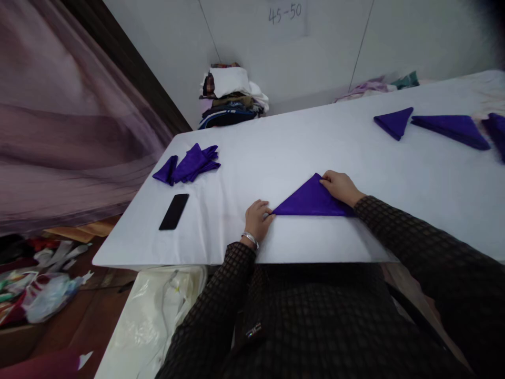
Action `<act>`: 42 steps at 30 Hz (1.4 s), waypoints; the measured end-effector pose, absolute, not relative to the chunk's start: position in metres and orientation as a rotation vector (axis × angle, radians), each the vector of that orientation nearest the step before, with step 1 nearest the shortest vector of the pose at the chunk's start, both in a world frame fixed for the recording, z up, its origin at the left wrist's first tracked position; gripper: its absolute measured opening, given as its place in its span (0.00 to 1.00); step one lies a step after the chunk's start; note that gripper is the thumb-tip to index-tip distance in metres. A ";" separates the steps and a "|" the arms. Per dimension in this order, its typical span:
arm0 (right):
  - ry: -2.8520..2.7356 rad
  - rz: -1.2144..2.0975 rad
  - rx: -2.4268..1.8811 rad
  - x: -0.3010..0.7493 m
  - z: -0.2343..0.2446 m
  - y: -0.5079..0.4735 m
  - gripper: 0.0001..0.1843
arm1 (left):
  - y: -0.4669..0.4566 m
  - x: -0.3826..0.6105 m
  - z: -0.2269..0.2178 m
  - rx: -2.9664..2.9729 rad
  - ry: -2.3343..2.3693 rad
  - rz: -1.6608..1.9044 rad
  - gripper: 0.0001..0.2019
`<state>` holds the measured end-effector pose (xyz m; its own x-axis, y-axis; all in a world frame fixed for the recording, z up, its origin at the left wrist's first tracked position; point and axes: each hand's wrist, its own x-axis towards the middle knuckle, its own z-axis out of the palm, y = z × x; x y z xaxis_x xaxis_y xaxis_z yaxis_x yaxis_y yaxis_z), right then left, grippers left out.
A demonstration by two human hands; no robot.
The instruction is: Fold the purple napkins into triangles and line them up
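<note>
A purple cloth (305, 200) lies on the white table, folded into a triangle with its long side toward me. At its left corner, my left hand (258, 218) pinches the tip between thumb and fingers; a silver bracelet circles that wrist. Near the top point, my right hand (340, 187) has thumb and fingers closed on the cloth's edge. My right hand and sleeve cover part of the cloth's right side.
At the left are a folded purple cloth bundle (193, 164) and a black phone (173, 211). More folded purple cloths (450, 129) lie at the far right. A stack of folded garments (231, 97) stands behind the white table (252, 158). Bags (51, 300) lie on the floor at left.
</note>
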<state>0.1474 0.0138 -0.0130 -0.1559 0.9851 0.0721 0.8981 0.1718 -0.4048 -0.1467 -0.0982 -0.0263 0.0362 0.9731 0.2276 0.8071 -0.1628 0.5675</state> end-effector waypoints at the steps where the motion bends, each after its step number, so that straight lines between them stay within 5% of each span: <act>1: -2.135 0.389 -1.804 0.147 -0.012 0.014 0.10 | -0.098 -0.147 -0.026 2.044 1.822 0.817 0.03; 32: -2.292 0.210 -2.027 0.124 0.006 0.001 0.16 | -0.093 -0.128 0.005 2.082 1.989 0.610 0.03; 42: -2.279 0.220 -2.041 0.121 0.010 -0.004 0.14 | -0.049 -0.025 0.013 2.541 1.477 0.253 0.24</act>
<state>0.1207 -0.0037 0.0096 -0.1132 0.9928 -0.0402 0.9821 0.1057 -0.1561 -0.0246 -0.0494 0.0132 0.4886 0.8710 0.0513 0.8384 -0.4849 0.2489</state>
